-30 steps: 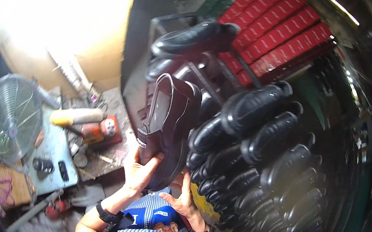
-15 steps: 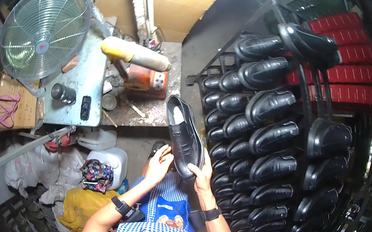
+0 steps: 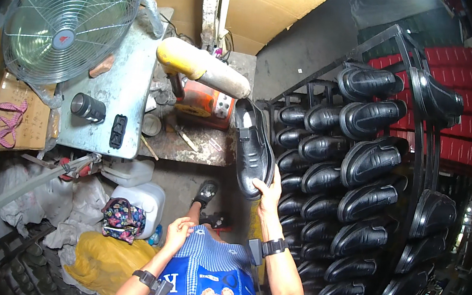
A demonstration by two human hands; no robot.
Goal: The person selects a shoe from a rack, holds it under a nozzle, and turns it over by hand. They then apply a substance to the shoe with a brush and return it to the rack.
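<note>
A black leather slip-on shoe (image 3: pixel 254 152) is in my right hand (image 3: pixel 268 193), toe toward me and its opening facing up. The thumb lies on the upper near the toe, while the fingers wrap around the side and sole. My left hand (image 3: pixel 178 234) is apart from the shoe, over my blue checked apron (image 3: pixel 206 255), with loosely bent fingers and nothing seen in them. Just beyond the shoe's heel is the grey end of a yellow-and-grey cylinder (image 3: pixel 204 68), above an orange-red machine (image 3: pixel 204 106).
At my right, a black metal rack (image 3: pixel 396 40) carries many similar black shoes (image 3: pixel 374 163). Red stacked boxes (image 3: pixel 461 109) stand behind it. A large fan (image 3: pixel 65 38), dark bottle (image 3: pixel 88 107) and black case (image 3: pixel 118 131) occupy the left table. Below are white containers (image 3: pixel 145 201) and a yellow sack (image 3: pixel 109 261).
My right hand has carried the shoe forward and rightward, closer to the cylinder's end. My left hand has dropped away from the shoe toward my lap. The view has shifted.
</note>
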